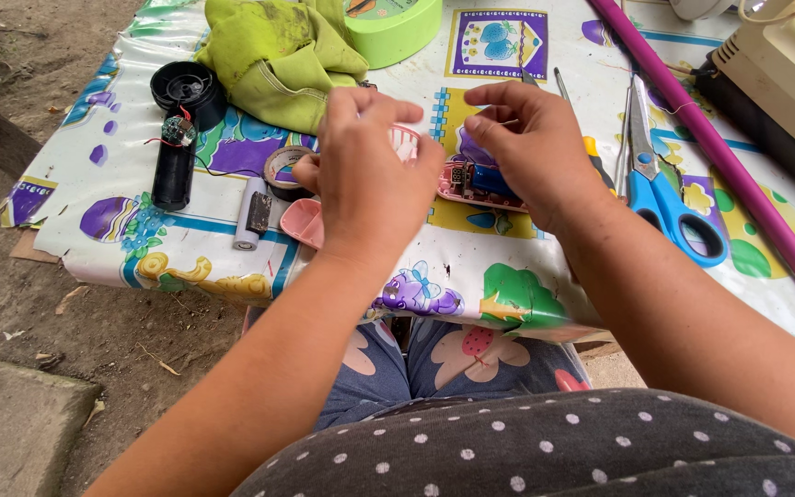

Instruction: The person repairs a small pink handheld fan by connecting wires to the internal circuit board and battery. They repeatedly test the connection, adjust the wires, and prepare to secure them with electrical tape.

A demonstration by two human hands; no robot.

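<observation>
Upper left: black cylindrical housing with loose wires, grey battery cell, tape roll. Centre: left hand closed around pink casing, partly hidden; right hand pinching fine wire, fingertips nearly closed, over opened pink device. Right: blue-handled scissors. Step judged: wire handling at exposed board; steady, fine placement needed

Left of the left hand: tape roll, grey cylinder crowd close. Right of the right hand: blue-handled scissors near. Cloth toward the body lies bare.
</observation>
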